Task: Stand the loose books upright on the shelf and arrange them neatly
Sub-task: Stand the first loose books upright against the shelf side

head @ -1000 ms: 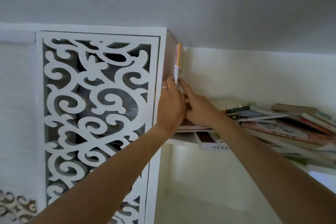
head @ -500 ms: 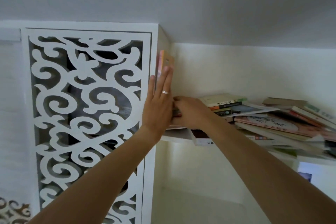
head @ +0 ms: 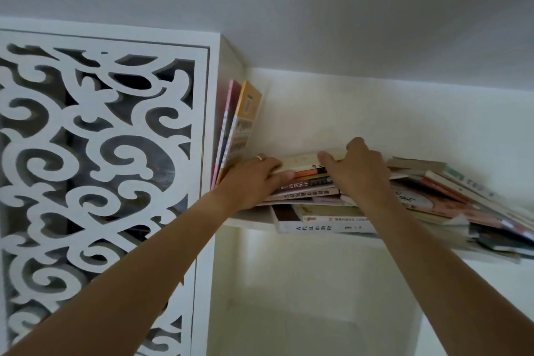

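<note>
Two thin books, one pink and one yellow, stand upright and lean against the left wall of the high white shelf. To their right lies a messy stack of flat books. On top of it rests a cream book. My left hand, with a ring, grips this cream book's left end. My right hand grips its right part, thumb on the spine and fingers over the top. More loose books sprawl to the right.
A white carved lattice panel fills the left side. The ceiling hangs close above the shelf. Below the shelf is an open white compartment. A thick white book juts over the shelf's front edge.
My left hand has left the upright books and dropped to the flat stack. My right hand has shifted right. Both now hold the cream book on top.
</note>
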A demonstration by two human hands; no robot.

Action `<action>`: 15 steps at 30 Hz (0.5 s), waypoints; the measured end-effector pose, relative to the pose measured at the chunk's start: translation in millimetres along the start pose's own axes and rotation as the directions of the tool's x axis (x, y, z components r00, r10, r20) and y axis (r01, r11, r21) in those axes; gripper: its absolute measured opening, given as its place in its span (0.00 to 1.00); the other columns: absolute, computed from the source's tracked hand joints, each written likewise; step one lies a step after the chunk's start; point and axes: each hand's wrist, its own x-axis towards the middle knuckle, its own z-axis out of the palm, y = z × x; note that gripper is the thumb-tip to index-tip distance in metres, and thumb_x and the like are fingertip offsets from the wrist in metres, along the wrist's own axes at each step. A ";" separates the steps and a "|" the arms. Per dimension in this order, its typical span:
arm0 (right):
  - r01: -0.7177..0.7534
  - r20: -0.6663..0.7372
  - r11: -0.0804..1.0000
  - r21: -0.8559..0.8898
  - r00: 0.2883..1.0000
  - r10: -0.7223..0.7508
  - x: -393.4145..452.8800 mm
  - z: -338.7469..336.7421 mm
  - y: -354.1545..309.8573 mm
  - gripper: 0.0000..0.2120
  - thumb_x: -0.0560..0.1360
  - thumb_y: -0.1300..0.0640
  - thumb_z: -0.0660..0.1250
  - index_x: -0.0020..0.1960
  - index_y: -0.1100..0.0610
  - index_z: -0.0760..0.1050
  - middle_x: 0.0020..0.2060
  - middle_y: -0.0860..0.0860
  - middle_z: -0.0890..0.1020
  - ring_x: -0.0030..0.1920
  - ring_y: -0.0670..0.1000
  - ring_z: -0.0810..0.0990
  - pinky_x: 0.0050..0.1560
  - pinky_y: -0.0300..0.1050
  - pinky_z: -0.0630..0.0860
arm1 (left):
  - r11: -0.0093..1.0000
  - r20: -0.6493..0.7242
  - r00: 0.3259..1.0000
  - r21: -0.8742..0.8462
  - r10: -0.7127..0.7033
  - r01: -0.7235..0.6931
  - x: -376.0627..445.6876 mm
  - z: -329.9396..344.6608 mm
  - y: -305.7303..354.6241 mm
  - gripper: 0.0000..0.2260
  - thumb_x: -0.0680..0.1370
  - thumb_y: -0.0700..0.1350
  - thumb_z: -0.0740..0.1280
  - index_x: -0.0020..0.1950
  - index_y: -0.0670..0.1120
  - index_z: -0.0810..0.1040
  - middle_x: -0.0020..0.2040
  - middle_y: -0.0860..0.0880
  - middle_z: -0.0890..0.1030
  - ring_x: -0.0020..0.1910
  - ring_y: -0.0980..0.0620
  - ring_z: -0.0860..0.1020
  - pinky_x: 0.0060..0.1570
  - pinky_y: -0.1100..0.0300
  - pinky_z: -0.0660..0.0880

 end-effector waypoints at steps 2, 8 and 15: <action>0.016 -0.010 0.982 0.188 1.000 -0.014 -2.6 -5.0 -3.6 0.29 0.78 0.41 0.70 0.68 0.60 0.68 0.55 0.58 0.80 0.50 0.57 0.77 0.48 0.47 0.72 | 0.997 0.000 1.000 -0.081 0.004 -0.004 1.6 -2.2 -6.8 0.29 0.80 0.71 0.54 0.68 0.53 0.76 0.58 0.51 0.80 0.57 0.50 0.79 0.61 0.49 0.76; 0.192 -0.119 0.850 0.491 0.981 -0.153 11.1 -14.7 -44.3 0.27 0.79 0.56 0.70 0.74 0.52 0.63 0.61 0.54 0.82 0.55 0.51 0.82 0.49 0.33 0.74 | 0.997 -0.254 0.965 -0.062 -0.062 0.048 4.6 2.0 -10.8 0.16 0.85 0.55 0.62 0.68 0.47 0.72 0.58 0.46 0.83 0.55 0.47 0.83 0.54 0.58 0.77; 0.263 0.268 0.723 0.639 0.805 -0.530 -18.8 34.7 -103.2 0.38 0.84 0.44 0.59 0.78 0.30 0.32 0.78 0.47 0.66 0.67 0.53 0.78 0.65 0.51 0.76 | 0.978 -0.663 0.722 -0.189 -0.196 0.092 -6.8 7.7 4.1 0.24 0.86 0.44 0.61 0.81 0.47 0.59 0.77 0.46 0.70 0.71 0.57 0.72 0.74 0.56 0.69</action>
